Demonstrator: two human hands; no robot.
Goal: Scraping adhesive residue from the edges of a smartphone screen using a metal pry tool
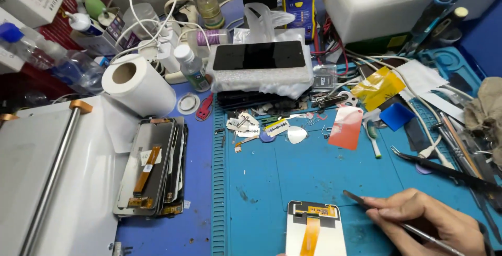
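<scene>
A phone screen panel (315,229) lies face down on the blue work mat (293,172) at the bottom centre, its orange flex cable showing. My right hand (426,219) rests on the mat just right of it and holds a thin dark flat tool (366,201), whose tip points toward the panel's upper right corner without touching it. My left hand is out of the picture.
A stack of screen panels (151,167) lies left of the mat. A paper roll (138,83), bottles (191,68) and cables crowd the back left. A black phone (259,55) lies on bubble wrap behind the mat. Tweezers (444,167), picks and tools sit at right.
</scene>
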